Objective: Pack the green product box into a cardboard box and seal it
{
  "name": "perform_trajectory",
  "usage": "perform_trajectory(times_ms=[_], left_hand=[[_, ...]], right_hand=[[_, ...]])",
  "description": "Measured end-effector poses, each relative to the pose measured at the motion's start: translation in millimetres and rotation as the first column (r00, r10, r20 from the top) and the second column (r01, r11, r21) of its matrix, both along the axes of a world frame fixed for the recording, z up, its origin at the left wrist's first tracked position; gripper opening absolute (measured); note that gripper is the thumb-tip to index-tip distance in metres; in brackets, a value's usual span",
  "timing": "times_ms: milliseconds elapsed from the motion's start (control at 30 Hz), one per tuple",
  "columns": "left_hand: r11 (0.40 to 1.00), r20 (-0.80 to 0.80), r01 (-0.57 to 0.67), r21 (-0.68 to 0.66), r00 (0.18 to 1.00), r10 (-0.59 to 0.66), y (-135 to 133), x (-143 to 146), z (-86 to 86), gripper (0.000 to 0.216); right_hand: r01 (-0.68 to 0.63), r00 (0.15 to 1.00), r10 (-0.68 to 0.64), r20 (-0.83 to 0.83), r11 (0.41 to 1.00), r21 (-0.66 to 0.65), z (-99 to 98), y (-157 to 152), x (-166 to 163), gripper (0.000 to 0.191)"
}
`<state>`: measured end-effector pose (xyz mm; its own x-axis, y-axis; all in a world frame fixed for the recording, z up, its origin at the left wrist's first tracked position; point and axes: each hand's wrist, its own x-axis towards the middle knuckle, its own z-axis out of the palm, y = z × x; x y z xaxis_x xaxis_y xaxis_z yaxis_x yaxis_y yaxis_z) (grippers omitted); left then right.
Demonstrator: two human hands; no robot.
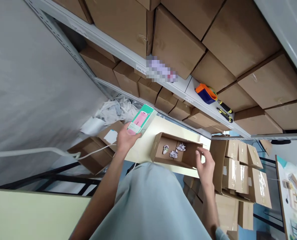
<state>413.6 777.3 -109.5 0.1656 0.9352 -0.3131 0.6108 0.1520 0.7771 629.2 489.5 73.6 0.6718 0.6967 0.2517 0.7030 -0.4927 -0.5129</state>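
Note:
My left hand [124,139] is closed around a flat green and pink product box [141,120], held up over the far left part of a pale table [148,140]. My right hand [205,164] hovers at the right end of a small open cardboard box [175,151] on that table, fingers loosely curled, thumb near the box's edge. It holds nothing that I can see. Inside the box lie three crumpled bits of paper [174,150].
Metal shelves [128,55] packed with brown cartons fill the background. An orange and blue tape dispenser [205,93] and two yellow-handled tools [225,111] lie on a shelf ledge. Open cartons [95,151] and white wrapping paper [113,111] sit left; taped boxes [241,173] stack right.

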Motion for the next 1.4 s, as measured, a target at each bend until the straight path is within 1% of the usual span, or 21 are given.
perform_trajectory(times_ms=[33,100,167,200,267,333,367,433,500,567,667,733,767,833,933,1033,1133,1200,1267,1333,1400], left_hand=[[0.998,0.043,0.022,0.057,0.999,-0.024,-9.5,-9.7,18.6,0.077],[0.988,0.058,0.089,0.123,0.994,-0.097,-30.4,-25.1,59.9,0.082],[0.967,0.042,0.191,0.170,0.979,-0.201,-49.8,-30.6,100.4,0.084],[0.944,0.035,0.262,0.201,0.961,-0.274,-58.1,-28.6,117.4,0.083],[0.874,0.028,0.419,0.247,0.898,-0.438,-72.6,-16.0,140.4,0.077],[0.786,0.025,0.564,0.254,0.809,-0.588,-86.6,3.5,147.4,0.073],[0.743,0.023,0.624,0.243,0.762,-0.647,-93.7,13.8,145.6,0.073],[0.668,0.009,0.715,0.206,0.681,-0.732,-107.1,32.7,135.1,0.075],[0.606,-0.020,0.779,0.162,0.617,-0.787,-116.9,48.4,119.2,0.078],[0.538,-0.071,0.835,0.115,0.547,-0.834,-121.3,63.1,100.6,0.081],[0.408,-0.193,0.913,0.025,0.405,-0.894,-119.6,90.5,69.3,0.078],[0.324,-0.271,0.943,-0.069,0.295,-0.916,-117.2,114.1,46.9,0.073],[0.284,-0.289,0.951,-0.122,0.240,-0.927,-116.6,126.7,35.9,0.074],[0.241,-0.295,0.954,-0.179,0.181,-0.938,-117.1,150.8,15.2,0.079],[0.214,-0.299,0.948,-0.233,0.140,-0.944,-120.4,176.4,-9.4,0.081],[0.223,-0.303,0.938,-0.266,0.138,-0.943,-123.1,185.7,-24.8,0.063],[0.254,-0.300,0.934,-0.251,0.174,-0.938,-123.8,184.3,-30.1,0.046],[0.277,-0.294,0.933,-0.231,0.204,-0.934,-123.3,180.9,-27.5,0.045],[0.298,-0.285,0.931,-0.209,0.234,-0.930,-122.1,175.5,-19.8,0.049],[0.320,-0.271,0.930,-0.183,0.265,-0.925,-120.5,165.7,-7.3,0.057],[0.340,-0.259,0.928,-0.153,0.294,-0.920,-119.5,149.3,9.1,0.062]], right_hand=[[-0.037,0.999,0.036,0.015,0.999,0.022,6.7,3.6,2.8,0.032],[-0.114,0.992,0.110,0.065,0.992,0.060,22.5,8.5,6.0,0.026],[-0.187,0.977,0.177,0.118,0.979,0.082,38.7,9.8,7.9,0.023],[-0.227,0.968,0.215,0.128,0.970,0.082,45.7,8.9,9.3,0.028],[-0.305,0.949,0.300,0.096,0.951,0.042,55.3,3.7,14.1,0.049],[-0.376,0.926,0.377,0.003,0.924,-0.066,56.1,-6.3,22.4,0.071],[-0.406,0.914,0.404,-0.041,0.904,-0.136,52.4,-12.7,27.6,0.077],[-0.436,0.899,0.428,-0.092,0.856,-0.278,36.8,-26.0,39.0,0.081],[-0.434,0.897,0.426,-0.115,0.804,-0.407,12.1,-35.4,50.3,0.079],[-0.413,0.904,0.403,-0.140,0.741,-0.530,-17.8,-36.6,60.1,0.072],[-0.384,0.911,0.370,-0.181,0.603,-0.699,-64.1,-20.4,72.9,0.056],[-0.362,0.920,0.334,-0.204,0.528,-0.768,-92.0,-2.3,81.0,0.050],[-0.352,0.926,0.311,-0.214,0.507,-0.786,-104.6,7.1,84.7,0.049],[-0.335,0.935,0.276,-0.221,0.494,-0.802,-126.8,23.9,90.4,0.043],[-0.319,0.944,0.233,-0.231,0.488,-0.813,-153.3,41.0,92.6,0.030],[-0.311,0.949,0.201,-0.243,0.474,-0.824,-171.9,49.1,87.7,0.040],[-0.306,0.951,0.187,-0.245,0.476,-0.824,-179.8,51.6,81.6,0.044],[-0.302,0.953,0.184,-0.241,0.492,-0.817,-176.8,50.9,79.2,0.044],[-0.291,0.956,0.186,-0.227,0.514,-0.807,-166.1,47.6,78.9,0.042],[-0.282,0.958,0.201,-0.204,0.539,-0.794,-148.0,40.0,80.4,0.038],[-0.281,0.956,0.232,-0.178,0.562,-0.778,-124.6,26.3,82.5,0.035]])
